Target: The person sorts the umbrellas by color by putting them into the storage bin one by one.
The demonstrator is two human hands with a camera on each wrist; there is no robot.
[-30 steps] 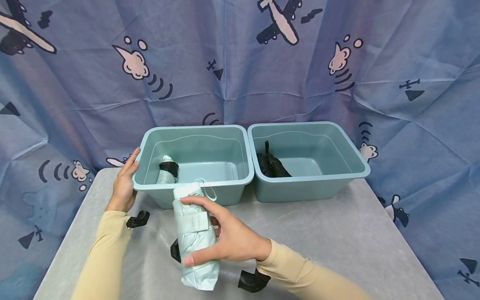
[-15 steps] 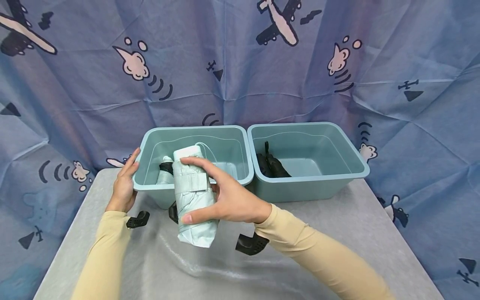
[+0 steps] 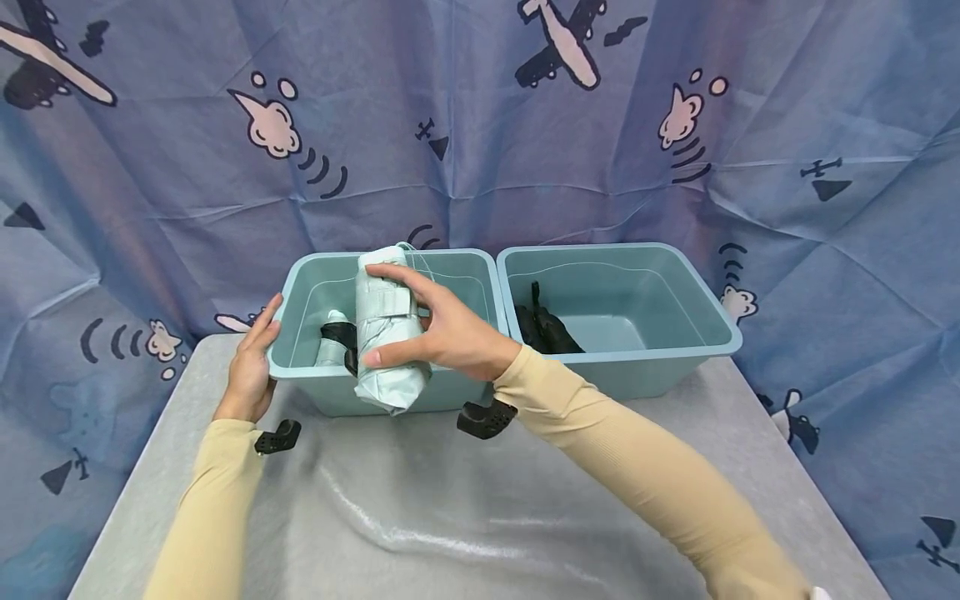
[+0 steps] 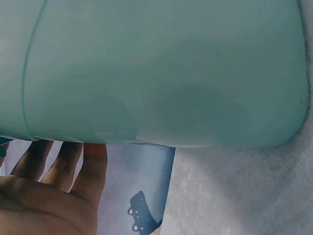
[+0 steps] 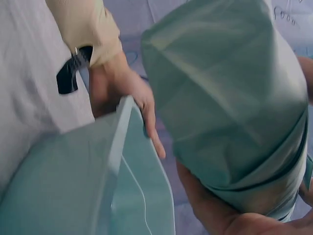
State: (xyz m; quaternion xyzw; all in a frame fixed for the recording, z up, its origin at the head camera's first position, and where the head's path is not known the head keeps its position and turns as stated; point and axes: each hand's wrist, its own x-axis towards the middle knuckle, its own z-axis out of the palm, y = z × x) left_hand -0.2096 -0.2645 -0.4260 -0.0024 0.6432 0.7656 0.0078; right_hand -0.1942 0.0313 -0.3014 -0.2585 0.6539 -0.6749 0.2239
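A folded pale mint umbrella [image 3: 386,321] with a strap and a thin wrist cord is gripped by my right hand [image 3: 442,329], fingers on one side and thumb on the other. It hangs over the front rim of the left green bin [image 3: 300,372], and its creased end fills much of the right wrist view. My left hand [image 3: 251,362] rests against that bin's left side, its fingers extended along the outer wall, as the left wrist view also shows. Inside the left bin lies another pale folded umbrella [image 3: 330,354] with a black band, partly hidden behind the held one.
A second green bin [image 3: 622,362] stands directly to the right, with black folded umbrellas [image 3: 551,329] at its left end. Both bins sit on a grey-covered table [image 3: 420,517]. Behind them hangs a blue patterned curtain [image 3: 480,125].
My right hand has carried the umbrella up and forward, from in front of the left bin to over its front rim. The left hand has stayed on the bin's side.
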